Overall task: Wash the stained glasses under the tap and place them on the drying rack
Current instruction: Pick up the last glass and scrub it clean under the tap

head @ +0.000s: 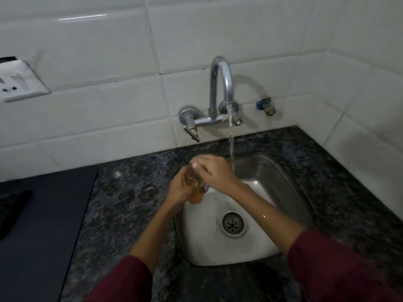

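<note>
Glass (194,188) half hidden by hands

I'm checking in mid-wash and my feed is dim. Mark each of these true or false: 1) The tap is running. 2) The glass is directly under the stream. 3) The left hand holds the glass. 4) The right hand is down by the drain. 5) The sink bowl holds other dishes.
1) True: water falls from the tap into the sink.
2) False: the glass is held to the left of the water stream, over the sink's left edge.
3) True: the left hand grips the glass from the side.
4) False: the right hand is at the top of the glass, well above the drain.
5) False: no other dishes show in the bowl.
</note>
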